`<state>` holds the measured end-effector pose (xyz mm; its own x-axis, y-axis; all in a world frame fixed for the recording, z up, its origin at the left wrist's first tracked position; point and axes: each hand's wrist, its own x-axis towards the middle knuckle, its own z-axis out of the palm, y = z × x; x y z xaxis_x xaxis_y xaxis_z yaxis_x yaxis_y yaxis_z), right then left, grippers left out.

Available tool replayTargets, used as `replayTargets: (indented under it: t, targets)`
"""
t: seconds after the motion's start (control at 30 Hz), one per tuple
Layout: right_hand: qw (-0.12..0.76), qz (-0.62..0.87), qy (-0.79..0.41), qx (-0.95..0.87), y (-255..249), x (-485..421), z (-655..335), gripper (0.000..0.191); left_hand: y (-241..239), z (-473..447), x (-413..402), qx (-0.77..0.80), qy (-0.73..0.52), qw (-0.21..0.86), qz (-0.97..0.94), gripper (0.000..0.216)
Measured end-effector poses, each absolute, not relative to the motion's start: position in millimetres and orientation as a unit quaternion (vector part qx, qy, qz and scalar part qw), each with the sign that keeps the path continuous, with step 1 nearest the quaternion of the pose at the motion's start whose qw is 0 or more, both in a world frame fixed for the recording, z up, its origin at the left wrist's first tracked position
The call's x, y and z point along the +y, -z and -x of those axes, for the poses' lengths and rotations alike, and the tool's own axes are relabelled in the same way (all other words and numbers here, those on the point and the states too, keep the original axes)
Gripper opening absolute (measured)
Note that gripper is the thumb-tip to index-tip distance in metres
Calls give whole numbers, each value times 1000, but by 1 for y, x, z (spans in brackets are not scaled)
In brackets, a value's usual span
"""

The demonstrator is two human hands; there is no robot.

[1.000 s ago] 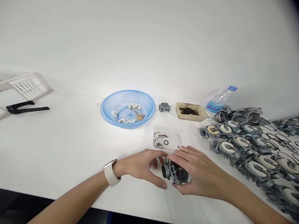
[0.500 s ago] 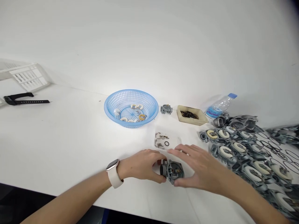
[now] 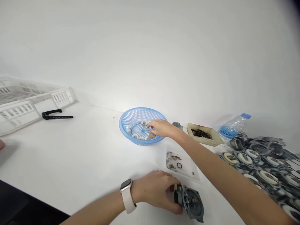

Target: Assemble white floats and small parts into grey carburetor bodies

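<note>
My left hand (image 3: 161, 191), wearing a smartwatch (image 3: 127, 192) on its wrist, grips a grey metal carburetor body (image 3: 192, 204) by its round inlet. The body's open bowl side faces up and shows brass parts inside. My right hand (image 3: 161, 127) reaches over the rim of a blue plastic basket (image 3: 124, 129). Its fingers are bent and apart, close to a yellowish carburetor float (image 3: 152, 135) and several white floats (image 3: 142, 137). I see nothing held in them. A clear tray (image 3: 187, 172) with small metal parts and a black O-ring (image 3: 179, 165) lies between my hands.
At the right stand rows of carburetor bodies (image 3: 263, 176) with floats, a water bottle (image 3: 232, 127) and a cream box (image 3: 217, 140) of dark rings. Another carburetor (image 3: 177, 125) sits behind my forearm. At left are a white crate (image 3: 18, 114), a black watch (image 3: 50, 116) and another person's fingertip (image 3: 1, 144).
My right hand has left the carburetor body and moved forward into the blue basket. My left hand keeps its hold. The view has turned left, bringing in more of the crate.
</note>
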<state>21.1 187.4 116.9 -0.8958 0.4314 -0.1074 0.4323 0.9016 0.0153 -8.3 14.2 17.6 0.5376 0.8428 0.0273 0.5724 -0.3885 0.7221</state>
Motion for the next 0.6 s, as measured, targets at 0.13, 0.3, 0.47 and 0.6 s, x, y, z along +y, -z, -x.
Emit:
replayTargets:
  t: [0.13, 0.3, 0.47, 0.6]
  targets:
    - [120, -234, -23, 965, -99, 208, 40, 31, -15, 10, 16, 435, -193, 340, -811, 54]
    - [190, -301, -59, 933, -90, 231, 68, 33, -15, 11, 17, 427, -188, 334, -819, 53]
    - [249, -322, -67, 911, -90, 238, 62, 33, -11, 11, 19, 428, -184, 335, -819, 52]
    - [303, -309, -48, 900, -93, 230, 55, 32, -6, 11, 19, 422, -190, 341, -818, 55]
